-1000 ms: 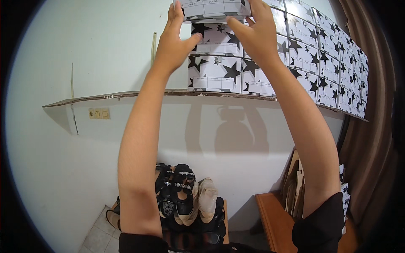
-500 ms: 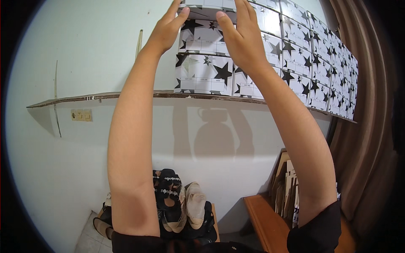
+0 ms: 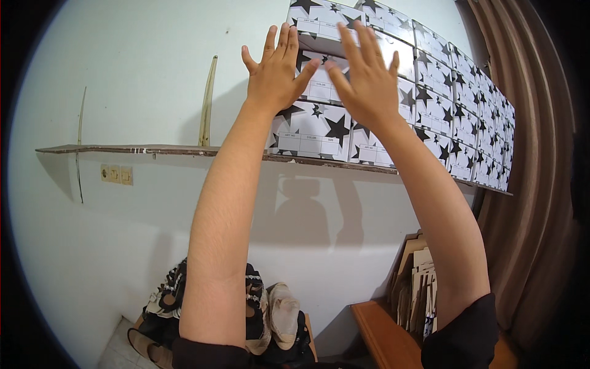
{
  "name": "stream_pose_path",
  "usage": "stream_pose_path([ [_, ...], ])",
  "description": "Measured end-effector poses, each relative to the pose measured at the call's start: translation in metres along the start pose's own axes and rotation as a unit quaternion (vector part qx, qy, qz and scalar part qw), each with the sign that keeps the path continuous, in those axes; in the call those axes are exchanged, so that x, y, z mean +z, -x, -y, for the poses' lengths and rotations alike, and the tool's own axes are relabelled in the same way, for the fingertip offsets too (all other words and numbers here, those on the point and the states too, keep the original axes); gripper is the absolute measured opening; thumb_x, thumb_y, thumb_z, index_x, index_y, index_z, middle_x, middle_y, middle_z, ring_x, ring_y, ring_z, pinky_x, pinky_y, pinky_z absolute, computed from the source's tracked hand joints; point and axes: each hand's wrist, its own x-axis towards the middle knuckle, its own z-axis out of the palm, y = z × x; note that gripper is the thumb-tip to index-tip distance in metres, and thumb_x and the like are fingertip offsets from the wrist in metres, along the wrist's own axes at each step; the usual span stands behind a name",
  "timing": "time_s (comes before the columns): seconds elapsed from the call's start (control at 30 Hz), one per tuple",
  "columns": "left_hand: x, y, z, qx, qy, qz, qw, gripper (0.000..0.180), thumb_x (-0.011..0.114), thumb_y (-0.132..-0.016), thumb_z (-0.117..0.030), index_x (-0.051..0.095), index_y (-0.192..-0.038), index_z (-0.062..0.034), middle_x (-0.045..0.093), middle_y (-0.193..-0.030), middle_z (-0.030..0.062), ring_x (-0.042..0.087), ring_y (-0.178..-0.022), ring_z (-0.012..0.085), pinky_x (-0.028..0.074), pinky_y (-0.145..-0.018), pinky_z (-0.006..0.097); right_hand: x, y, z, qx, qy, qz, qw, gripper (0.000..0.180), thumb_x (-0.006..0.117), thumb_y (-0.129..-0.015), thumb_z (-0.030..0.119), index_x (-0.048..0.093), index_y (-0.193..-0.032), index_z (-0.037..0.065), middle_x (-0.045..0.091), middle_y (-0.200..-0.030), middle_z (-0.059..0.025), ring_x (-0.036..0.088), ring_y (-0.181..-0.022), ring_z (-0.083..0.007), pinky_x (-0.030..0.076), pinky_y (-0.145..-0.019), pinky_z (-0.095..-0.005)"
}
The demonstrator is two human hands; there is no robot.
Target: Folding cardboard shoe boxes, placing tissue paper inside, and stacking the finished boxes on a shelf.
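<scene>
Both my arms reach up to a stack of white shoeboxes with black stars. My left hand (image 3: 275, 77) has its fingers spread, at the left edge of the stack and just below the top shoebox (image 3: 319, 24). In front of the stack, my right hand (image 3: 370, 83) is also open, its fingertips slightly blurred. Neither hand holds anything. That top box juts forward a little, so a strip of its underside shows above the middle shoebox (image 3: 318, 85). A third shoebox (image 3: 313, 144) rests beneath them on the shelf. Whether any fingertip touches a box I cannot tell.
Rows of similar boxes (image 3: 464, 117) run right along the wall shelf (image 3: 184, 149) toward a brown curtain (image 3: 534, 160). A pale bracket (image 3: 208, 101) rises at the left. Below are piled shoes (image 3: 284, 313), a wooden bench (image 3: 381, 332) and flattened cardboard (image 3: 419, 283).
My hands have come off the sides of the top box and opened, lower against the stack. The view has tilted up, so more of that box shows.
</scene>
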Motion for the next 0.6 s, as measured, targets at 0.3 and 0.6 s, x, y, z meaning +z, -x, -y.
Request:
stream_pose_path([
  [0.3, 0.004, 0.025, 0.012, 0.033, -0.022, 0.083, 0.996, 0.061, 0.038, -0.091, -0.039, 0.020, -0.145, -0.0158, 0.021, -0.150, 0.0076, 0.013, -0.139, 0.0257, 0.000, -0.104, 0.063, 0.031, 0.000, -0.008, 0.086, 0.075, 0.279, 0.954, 0.072, 0.026, -0.088, 0.061, 0.025, -0.143, 0.015, 0.026, -0.148, -0.0021, 0.019, -0.138, -0.0246, -0.002, -0.104, -0.0640],
  [0.6, -0.019, 0.059, -0.003, 0.108, 0.009, 0.087, 0.990, 0.062, 0.044, -0.089, -0.041, 0.024, -0.144, -0.0216, 0.022, -0.150, 0.0049, 0.015, -0.139, 0.0241, -0.004, -0.105, 0.060, 0.025, 0.009, -0.015, 0.020, 0.007, 0.237, 0.971, 0.063, 0.029, -0.088, 0.063, 0.027, -0.142, 0.030, 0.022, -0.150, -0.0058, 0.016, -0.137, -0.0344, 0.000, -0.105, -0.0625],
])
